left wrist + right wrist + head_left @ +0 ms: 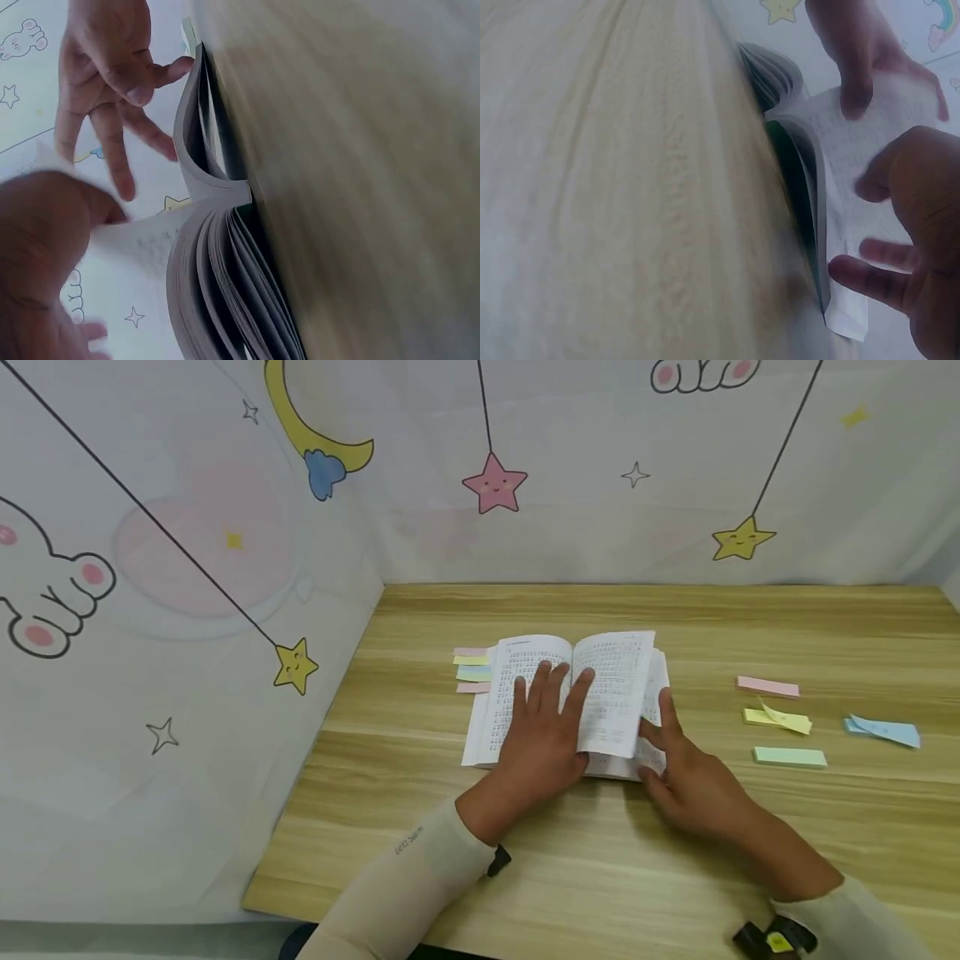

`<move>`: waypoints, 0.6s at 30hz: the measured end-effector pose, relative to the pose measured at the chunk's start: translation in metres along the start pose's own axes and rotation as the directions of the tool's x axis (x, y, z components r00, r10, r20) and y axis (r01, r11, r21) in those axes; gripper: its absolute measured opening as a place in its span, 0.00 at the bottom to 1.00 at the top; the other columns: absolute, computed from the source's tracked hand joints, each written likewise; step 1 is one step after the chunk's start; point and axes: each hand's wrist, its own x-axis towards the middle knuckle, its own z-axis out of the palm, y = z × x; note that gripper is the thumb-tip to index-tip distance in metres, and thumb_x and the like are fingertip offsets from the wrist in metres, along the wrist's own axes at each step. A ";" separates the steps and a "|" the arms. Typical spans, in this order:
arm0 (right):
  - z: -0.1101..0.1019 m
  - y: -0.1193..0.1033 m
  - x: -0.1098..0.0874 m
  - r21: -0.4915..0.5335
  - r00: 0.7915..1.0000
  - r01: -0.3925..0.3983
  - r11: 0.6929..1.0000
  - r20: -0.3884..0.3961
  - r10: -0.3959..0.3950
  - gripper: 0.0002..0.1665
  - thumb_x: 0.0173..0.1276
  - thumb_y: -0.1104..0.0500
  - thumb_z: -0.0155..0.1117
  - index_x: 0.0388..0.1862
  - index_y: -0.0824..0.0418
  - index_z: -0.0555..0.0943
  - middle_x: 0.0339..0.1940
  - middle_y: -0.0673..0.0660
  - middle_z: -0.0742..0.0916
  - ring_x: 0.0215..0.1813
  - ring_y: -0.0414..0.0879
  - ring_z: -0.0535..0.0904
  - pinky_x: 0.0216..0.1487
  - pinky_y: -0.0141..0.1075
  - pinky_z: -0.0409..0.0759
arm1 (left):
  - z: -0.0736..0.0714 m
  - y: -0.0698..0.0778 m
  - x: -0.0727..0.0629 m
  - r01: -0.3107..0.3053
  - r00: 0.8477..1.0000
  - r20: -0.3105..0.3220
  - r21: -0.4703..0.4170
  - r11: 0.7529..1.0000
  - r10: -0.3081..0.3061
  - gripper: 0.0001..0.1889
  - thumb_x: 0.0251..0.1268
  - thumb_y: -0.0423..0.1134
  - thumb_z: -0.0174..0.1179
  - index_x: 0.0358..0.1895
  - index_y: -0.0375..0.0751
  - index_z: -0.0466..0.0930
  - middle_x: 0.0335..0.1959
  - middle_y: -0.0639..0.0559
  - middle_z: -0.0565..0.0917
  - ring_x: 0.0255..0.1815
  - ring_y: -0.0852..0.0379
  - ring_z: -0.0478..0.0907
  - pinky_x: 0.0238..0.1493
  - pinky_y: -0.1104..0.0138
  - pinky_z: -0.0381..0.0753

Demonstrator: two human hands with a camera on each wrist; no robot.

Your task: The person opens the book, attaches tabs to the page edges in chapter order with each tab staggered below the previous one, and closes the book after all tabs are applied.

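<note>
An open book (615, 693) lies on the table with printed pages facing up. One right-hand page is lifted off the pages under it. Across the left page and the middle fold lies my left hand (542, 735), its fingers spread and pointing away from me. My right hand (693, 777) is at the book's right edge with its fingers apart, beside the raised page. In the right wrist view, that hand's fingers (870, 281) reach toward the page edges with a gap between thumb and fingers. Coloured sticky tabs (472, 672) stick out from the book's left side.
To the right on the wooden table (862, 827) lie a pink sticky-note pad (768, 687), a yellow pad (776, 718), a green pad (790, 757) and a blue pad (885, 732). White printed cloth (570, 543) hangs behind and at the left.
</note>
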 end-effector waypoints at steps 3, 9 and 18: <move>-0.004 0.001 0.000 -0.021 0.995 -0.073 0.997 0.064 0.074 0.67 0.59 0.61 0.78 0.84 0.66 0.42 0.69 0.66 0.78 0.48 0.55 0.84 0.44 0.48 0.82 | -0.003 0.000 -0.003 0.111 0.991 -0.091 0.092 0.990 -0.103 0.54 0.57 0.46 0.72 0.82 0.44 0.47 0.76 0.32 0.57 0.80 0.31 0.48 0.69 0.32 0.56; -0.012 0.007 0.000 -0.091 0.974 -0.078 0.993 0.205 0.095 0.32 0.61 0.63 0.77 0.64 0.68 0.80 0.63 0.66 0.82 0.65 0.65 0.76 0.63 0.58 0.72 | -0.011 0.000 -0.005 0.212 0.975 -0.115 0.267 0.940 -0.188 0.48 0.62 0.41 0.72 0.82 0.57 0.53 0.77 0.32 0.59 0.81 0.31 0.44 0.69 0.28 0.47; -0.021 0.006 0.003 -0.178 0.986 -0.008 0.984 0.163 0.037 0.12 0.65 0.65 0.71 0.48 0.61 0.89 0.49 0.58 0.89 0.52 0.56 0.85 0.50 0.53 0.81 | -0.018 0.005 -0.003 -0.110 0.959 0.274 0.125 0.986 0.073 0.12 0.69 0.47 0.68 0.53 0.53 0.87 0.53 0.50 0.83 0.62 0.48 0.76 0.67 0.55 0.70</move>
